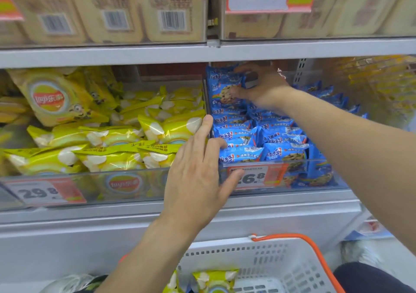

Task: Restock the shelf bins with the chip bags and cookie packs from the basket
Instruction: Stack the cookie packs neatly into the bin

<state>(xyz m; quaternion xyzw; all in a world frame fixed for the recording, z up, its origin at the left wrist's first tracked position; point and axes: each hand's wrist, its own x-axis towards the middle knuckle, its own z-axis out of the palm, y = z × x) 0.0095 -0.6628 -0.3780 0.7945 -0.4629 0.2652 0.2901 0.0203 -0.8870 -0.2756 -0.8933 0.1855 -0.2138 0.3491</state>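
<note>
**Two hands at the cookie bin**

Two bare hands work at the middle shelf. The right hand (258,87) reaches deep into the clear cookie bin (315,175) and grips an upright blue cookie pack (227,90) at the back left corner, fingers curled over its top edge and thumb pressed on its front. Below it, rows of blue cookie packs (270,139) fill the bin, lying flat and overlapping.

The left hand (198,171) is spread with straight fingers and holds nothing; its index fingertip rests on the divider (206,94) between the two bins, and its thumb lies over the 26.8 price tag (263,176) on the cookie bin's front wall.

Just left of the divider, the chip bin (90,191) holds yellow chip bags (108,157) piled loosely, with a 29.8 price tag (47,192) on its front.

At the bottom, the white basket (270,261) with an orange handle (315,252) sits below the shelf; one yellow chip bag (213,280) shows inside it. The shelf above carries pale boxed packs (173,13), blurred.
</note>
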